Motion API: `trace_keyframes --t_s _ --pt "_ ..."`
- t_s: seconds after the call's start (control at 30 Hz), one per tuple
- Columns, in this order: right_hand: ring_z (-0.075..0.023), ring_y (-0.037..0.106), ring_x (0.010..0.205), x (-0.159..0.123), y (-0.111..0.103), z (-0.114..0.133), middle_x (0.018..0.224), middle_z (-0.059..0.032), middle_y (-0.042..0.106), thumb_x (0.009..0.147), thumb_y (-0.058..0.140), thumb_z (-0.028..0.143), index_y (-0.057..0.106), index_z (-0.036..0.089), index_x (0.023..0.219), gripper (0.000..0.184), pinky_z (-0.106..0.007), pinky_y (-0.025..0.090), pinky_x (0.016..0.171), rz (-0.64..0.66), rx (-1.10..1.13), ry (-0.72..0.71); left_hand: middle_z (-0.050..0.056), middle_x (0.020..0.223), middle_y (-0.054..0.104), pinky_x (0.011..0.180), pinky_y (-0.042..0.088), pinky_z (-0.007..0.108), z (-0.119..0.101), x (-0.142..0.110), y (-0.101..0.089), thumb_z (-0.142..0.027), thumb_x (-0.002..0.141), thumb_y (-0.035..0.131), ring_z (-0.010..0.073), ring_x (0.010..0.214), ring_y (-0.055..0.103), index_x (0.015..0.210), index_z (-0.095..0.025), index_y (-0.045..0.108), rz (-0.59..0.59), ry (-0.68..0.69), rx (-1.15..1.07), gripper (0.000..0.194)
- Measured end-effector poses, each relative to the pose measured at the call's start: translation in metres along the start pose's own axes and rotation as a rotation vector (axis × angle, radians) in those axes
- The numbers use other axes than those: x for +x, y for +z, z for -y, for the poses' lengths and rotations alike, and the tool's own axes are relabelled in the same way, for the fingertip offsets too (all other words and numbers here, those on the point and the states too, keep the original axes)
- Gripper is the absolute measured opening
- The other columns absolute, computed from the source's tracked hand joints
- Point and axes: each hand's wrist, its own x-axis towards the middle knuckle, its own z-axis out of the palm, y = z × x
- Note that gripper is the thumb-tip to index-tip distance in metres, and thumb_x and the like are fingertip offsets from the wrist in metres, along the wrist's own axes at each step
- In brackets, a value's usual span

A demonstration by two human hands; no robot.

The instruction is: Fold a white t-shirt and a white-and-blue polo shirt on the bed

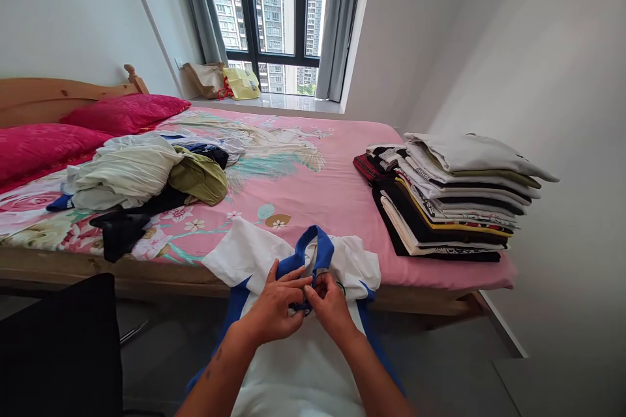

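A white polo shirt with a blue collar and blue side panels lies over the bed's near edge and hangs down toward me. Its collar stands up, and both my hands are at the front placket just below it. My left hand has hold of the placket, its index and middle fingers reaching across the cloth. Close beside it, my right hand pinches the placket edge between thumb and fingers. The fingers hide whatever button or buttonhole is there.
The bed has a pink flowered sheet. At left lies a heap of crumpled clothes near red pillows. A tall stack of folded clothes stands at right. A black chair is at lower left.
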Motion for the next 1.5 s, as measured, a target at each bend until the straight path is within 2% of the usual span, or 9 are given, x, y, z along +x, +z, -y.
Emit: trace_keyframes --t_s 0.17,0.33,0.47,0.63,0.83,1.03,1.17,1.33,1.5 --pt "-0.0138 0.051 0.065 0.003 -0.002 -0.004 0.072 -0.0009 0.056 0.078 0.055 0.044 0.052 0.018 0.084 0.027 -0.025 0.044 0.062 -0.052 0.177 -0.02 0.002 0.123 0.061 0.112 -0.006 0.045 -0.003 0.003 -0.004 -0.017 0.068 0.055 0.0209 0.117 0.053 0.062 -0.021 0.058 -0.01 -0.023 -0.039 0.008" --pt "-0.0117 0.046 0.057 0.002 -0.01 -0.003 0.063 0.0017 0.049 0.078 0.05 0.042 0.05 0.018 0.077 0.025 -0.023 0.04 0.056 -0.008 0.245 0.048 -0.003 0.069 0.063 0.109 0.013 0.047 -0.005 0.011 -0.005 -0.029 0.077 0.049 0.0142 0.072 0.059 0.06 -0.02 0.054 -0.052 -0.204 0.082 0.02" --pt "-0.0118 0.045 0.058 -0.004 -0.012 0.005 0.063 0.0009 0.05 0.076 0.052 0.039 0.053 0.017 0.075 0.022 -0.023 0.039 0.056 0.002 0.16 -0.007 -0.004 0.059 0.055 0.101 0.026 0.047 -0.006 0.019 -0.004 -0.032 0.079 0.044 0.0136 0.063 0.052 0.057 -0.019 0.049 -0.077 -0.338 0.134 0.026" --pt "-0.0125 0.046 0.061 -0.008 -0.011 0.01 0.065 -0.0004 0.054 0.073 0.057 0.034 0.056 0.017 0.071 0.017 -0.023 0.038 0.055 -0.032 0.048 -0.063 -0.005 0.059 0.052 0.098 0.031 0.042 -0.009 0.023 -0.003 -0.031 0.079 0.042 0.0117 0.06 0.047 0.057 -0.019 0.045 -0.039 -0.338 0.053 0.026" --pt "-0.0113 0.046 0.056 -0.006 -0.008 0.004 0.062 0.0 0.055 0.073 0.06 0.043 0.059 0.016 0.075 0.027 -0.023 0.039 0.054 0.076 0.317 0.029 -0.005 0.064 0.055 0.104 0.025 0.043 -0.008 0.019 -0.006 -0.031 0.079 0.044 0.0108 0.063 0.047 0.064 -0.019 0.049 -0.006 -0.302 -0.017 0.019" --pt "-0.0117 0.051 0.058 -0.007 -0.013 0.01 0.065 -0.001 0.059 0.066 0.067 0.052 0.059 0.015 0.077 0.039 -0.024 0.043 0.056 0.149 0.495 0.105 -0.005 0.06 0.05 0.098 0.033 0.042 -0.006 0.02 -0.002 -0.029 0.078 0.042 0.01 0.059 0.041 0.058 -0.019 0.044 -0.061 -0.322 0.015 0.023" --pt "-0.0126 0.056 0.057 -0.007 -0.019 0.014 0.065 -0.0034 0.063 0.063 0.067 0.056 0.059 0.014 0.082 0.047 -0.027 0.047 0.059 0.231 0.593 0.235 -0.007 0.055 0.045 0.099 0.033 0.04 -0.002 0.019 -0.003 -0.03 0.079 0.042 0.0092 0.056 0.039 0.058 -0.019 0.044 -0.006 -0.296 -0.049 0.024" --pt "-0.0106 0.049 0.044 -0.003 -0.014 0.012 0.05 0.0003 0.057 0.058 0.071 0.04 0.052 0.016 0.066 0.031 -0.024 0.042 0.049 0.243 0.503 0.288 -0.006 0.06 0.047 0.105 0.026 0.041 -0.001 0.016 -0.004 -0.028 0.077 0.043 0.0101 0.062 0.044 0.061 -0.019 0.047 0.051 -0.261 -0.101 0.019" --pt "-0.0123 0.049 0.047 0.0 -0.002 -0.002 0.049 -0.0002 0.055 0.062 0.066 0.036 0.054 0.017 0.059 0.023 -0.023 0.037 0.045 0.172 0.206 0.142 -0.006 0.056 0.047 0.106 0.025 0.041 0.006 0.011 0.009 -0.026 0.072 0.045 0.011 0.061 0.045 0.056 -0.019 0.048 0.054 -0.363 -0.118 0.018"
